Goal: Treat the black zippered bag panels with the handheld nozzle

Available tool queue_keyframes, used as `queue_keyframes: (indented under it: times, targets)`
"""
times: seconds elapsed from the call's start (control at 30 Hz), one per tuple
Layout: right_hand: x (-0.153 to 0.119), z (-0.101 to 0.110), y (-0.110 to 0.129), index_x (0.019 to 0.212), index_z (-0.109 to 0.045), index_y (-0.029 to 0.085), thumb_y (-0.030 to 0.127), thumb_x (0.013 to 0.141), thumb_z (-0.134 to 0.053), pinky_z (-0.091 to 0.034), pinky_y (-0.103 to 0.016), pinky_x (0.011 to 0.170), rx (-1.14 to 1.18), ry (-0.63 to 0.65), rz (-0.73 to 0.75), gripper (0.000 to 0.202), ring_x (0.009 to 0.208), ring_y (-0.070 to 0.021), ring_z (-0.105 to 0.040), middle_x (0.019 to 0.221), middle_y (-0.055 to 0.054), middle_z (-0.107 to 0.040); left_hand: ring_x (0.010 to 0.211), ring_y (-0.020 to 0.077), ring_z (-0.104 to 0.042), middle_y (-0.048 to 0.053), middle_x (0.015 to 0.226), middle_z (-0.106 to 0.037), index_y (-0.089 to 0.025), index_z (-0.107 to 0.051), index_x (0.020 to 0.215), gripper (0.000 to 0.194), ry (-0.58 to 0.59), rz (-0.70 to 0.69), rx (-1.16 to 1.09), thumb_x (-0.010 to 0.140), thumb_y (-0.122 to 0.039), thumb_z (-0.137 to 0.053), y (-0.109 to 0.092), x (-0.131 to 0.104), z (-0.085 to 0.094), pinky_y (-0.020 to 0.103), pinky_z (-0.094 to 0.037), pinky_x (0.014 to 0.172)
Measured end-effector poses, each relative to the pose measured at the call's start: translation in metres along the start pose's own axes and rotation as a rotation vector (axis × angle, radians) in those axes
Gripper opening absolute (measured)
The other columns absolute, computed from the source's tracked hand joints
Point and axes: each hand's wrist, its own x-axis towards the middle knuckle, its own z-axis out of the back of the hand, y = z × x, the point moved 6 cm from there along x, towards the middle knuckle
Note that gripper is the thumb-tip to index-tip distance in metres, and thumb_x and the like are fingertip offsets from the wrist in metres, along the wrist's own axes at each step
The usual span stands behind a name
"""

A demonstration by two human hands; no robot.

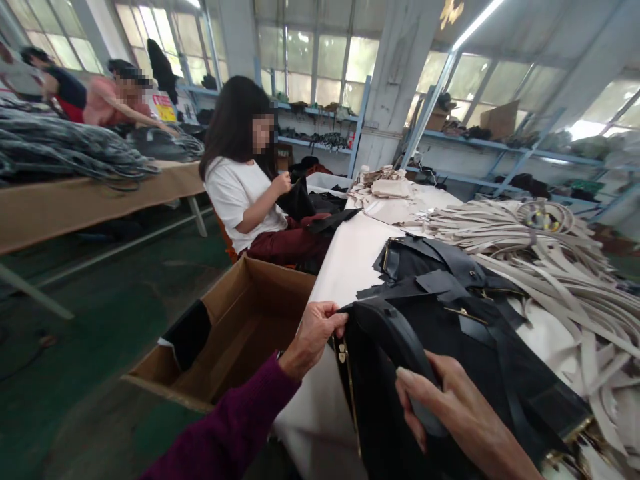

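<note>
Panel of black fabric with gold zip (371, 393), at near edge of white-covered worktop (353, 250): left hand (315, 335) pinches its corner; right hand (453, 400) grips curved black padded strap (403, 331) over it. Strap's fastening: cannot tell. Black zipped pieces (470, 353) on worktop: apparently remaining.

Open cardboard box (273, 288) — black cloth (189, 333) hangs over one side. Beyond it sits a co-worker (240, 190) in a white top. Left: grey cords (65, 148) lie heaped on a brown table (75, 210). Right: pale straps (565, 287) sprawl. Blue shelving (361, 127) stands before windows (364, 63).
</note>
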Motion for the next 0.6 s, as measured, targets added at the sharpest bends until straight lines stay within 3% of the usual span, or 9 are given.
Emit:
queue_keyframes:
  times: [0.17, 0.3, 0.43, 0.6]
  targets:
    - [-0.015, 0.001, -0.019, 0.071, -0.049, 0.016, 0.051, 0.083, -0.050, -0.043, -0.021, 0.049, -0.019, -0.039, -0.096, 0.037, 0.049, -0.0109, -0.053, 0.053, 0.003, -0.052, 0.041, 0.0069, -0.043, -0.009, 0.047, -0.049, -0.015, -0.052, 0.056, 0.032, 0.006, -0.005, -0.021, 0.084, -0.027, -0.062, -0.004, 0.000, -0.001, 0.021, -0.038, 0.046]
    - [0.001, 0.003, -0.002, 0.070, -0.048, 0.016, 0.048, 0.086, -0.047, -0.041, -0.021, 0.047, 0.019, -0.012, 0.081, 0.036, 0.042, -0.0096, -0.048, 0.047, 0.004, -0.050, 0.041, 0.0065, -0.044, -0.009, 0.047, -0.049, -0.014, -0.051, 0.055, 0.032, 0.032, 0.024, -0.021, 0.083, -0.025, -0.063, -0.002, -0.009, -0.012, 0.020, -0.038, 0.045]
    - [0.007, 0.032, 0.007, 0.073, -0.051, 0.015, 0.051, 0.087, -0.046, -0.039, -0.020, 0.045, 0.058, -0.143, 0.146, 0.039, 0.044, -0.0100, -0.049, 0.051, 0.002, -0.053, 0.039, 0.0055, -0.042, -0.010, 0.046, -0.046, -0.015, -0.047, 0.054, 0.036, -0.009, 0.101, -0.043, 0.086, -0.024, -0.060, 0.011, -0.009, -0.013, 0.019, -0.038, 0.043]
    - [-0.020, 0.059, -0.018, 0.066, -0.052, 0.016, 0.057, 0.086, -0.044, -0.040, -0.023, 0.048, 0.058, -0.174, 0.052, 0.046, 0.045, -0.0116, -0.049, 0.047, 0.001, -0.052, 0.036, 0.0036, -0.036, -0.011, 0.047, -0.041, -0.014, -0.047, 0.057, 0.033, -0.077, 0.196, -0.086, 0.087, -0.023, -0.058, 0.027, 0.005, -0.002, 0.017, -0.033, 0.037]
